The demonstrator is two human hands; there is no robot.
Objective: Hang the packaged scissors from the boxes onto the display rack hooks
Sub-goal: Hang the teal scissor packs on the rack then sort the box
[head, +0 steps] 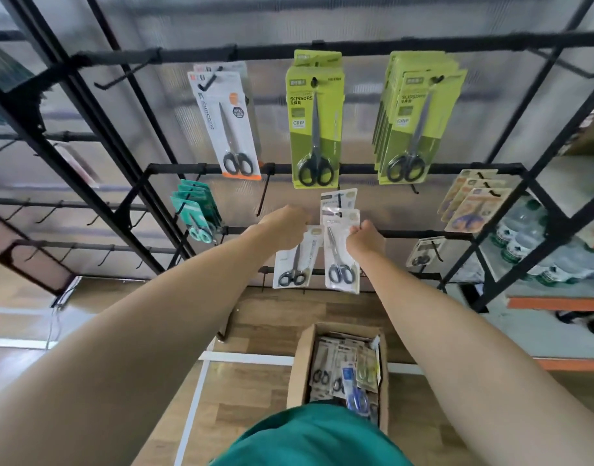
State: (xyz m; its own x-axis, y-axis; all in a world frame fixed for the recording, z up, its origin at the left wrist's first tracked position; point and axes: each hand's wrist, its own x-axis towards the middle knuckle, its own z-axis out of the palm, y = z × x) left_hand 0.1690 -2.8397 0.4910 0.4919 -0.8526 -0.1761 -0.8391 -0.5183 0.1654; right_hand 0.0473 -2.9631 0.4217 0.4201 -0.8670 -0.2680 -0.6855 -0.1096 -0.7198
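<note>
A box (pixel 300 364) of scissor packs sits on the floor below the rack (pixel 322 48). Higher up, the left hand (pixel 285 227) grips one pack (pixel 294 260) and the right hand (pixel 364 238) pinches another pack (pixel 341 253) at a rack hook.

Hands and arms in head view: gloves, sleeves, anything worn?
No gloves on the left hand or right hand. Both forearms are bare right down to the frame's edge, no sleeves showing. No watch, rings or bands visible. A green garment shows at the bottom centre.

Bare forearms, no sleeves; green garment (pixel 309 438) at frame bottom.
</note>
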